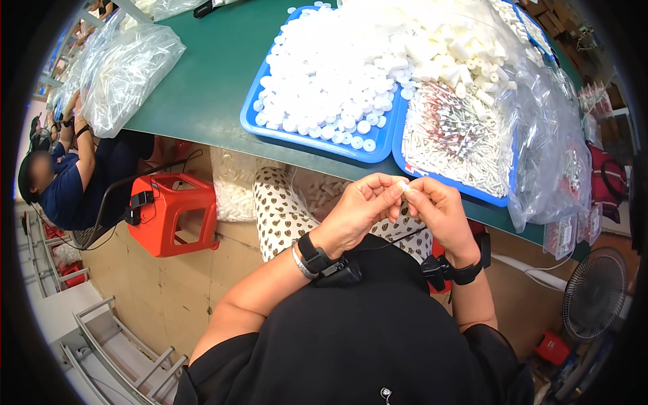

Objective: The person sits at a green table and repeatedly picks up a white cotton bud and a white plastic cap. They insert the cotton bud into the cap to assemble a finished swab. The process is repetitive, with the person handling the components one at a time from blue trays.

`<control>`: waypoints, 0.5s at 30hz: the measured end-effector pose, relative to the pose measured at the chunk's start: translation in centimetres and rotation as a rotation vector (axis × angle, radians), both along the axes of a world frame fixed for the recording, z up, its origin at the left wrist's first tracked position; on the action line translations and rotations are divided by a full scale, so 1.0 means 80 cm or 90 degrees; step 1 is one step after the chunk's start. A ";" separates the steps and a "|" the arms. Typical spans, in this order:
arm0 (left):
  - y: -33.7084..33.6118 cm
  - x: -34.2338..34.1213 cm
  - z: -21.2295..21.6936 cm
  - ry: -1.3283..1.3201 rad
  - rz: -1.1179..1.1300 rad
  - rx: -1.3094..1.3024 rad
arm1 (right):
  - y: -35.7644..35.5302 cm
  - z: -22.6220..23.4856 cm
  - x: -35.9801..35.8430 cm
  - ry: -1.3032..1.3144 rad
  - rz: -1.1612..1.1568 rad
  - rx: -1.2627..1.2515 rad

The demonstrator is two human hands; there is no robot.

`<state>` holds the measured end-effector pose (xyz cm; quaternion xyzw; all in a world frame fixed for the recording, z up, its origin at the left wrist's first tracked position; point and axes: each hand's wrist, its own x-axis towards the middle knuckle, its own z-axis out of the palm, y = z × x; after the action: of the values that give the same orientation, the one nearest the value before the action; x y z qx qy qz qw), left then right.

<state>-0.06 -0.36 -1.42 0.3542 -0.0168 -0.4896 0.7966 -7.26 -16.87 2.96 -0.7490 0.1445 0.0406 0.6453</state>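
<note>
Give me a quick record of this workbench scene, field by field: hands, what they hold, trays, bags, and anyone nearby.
Left hand: left hand raised over the lap, fingertips pinching a small white plastic part
Right hand: right hand meets it, fingertips on the same part
Left tray: blue tray heaped with round white caps
Right tray: second blue tray with thin white sticks and white tubes
Surface: green table
Bags: clear plastic bag at the table's left end
Nearby: seated co-worker, red stool
</note>
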 end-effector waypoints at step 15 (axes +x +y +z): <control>0.002 0.010 -0.004 0.035 0.085 0.007 | -0.050 -0.002 0.042 -0.277 0.165 -0.803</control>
<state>0.73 -0.19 -1.72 0.3449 0.0313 -0.4454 0.8256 -3.94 -20.84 2.84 -0.9844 -0.0838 -0.1260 0.0893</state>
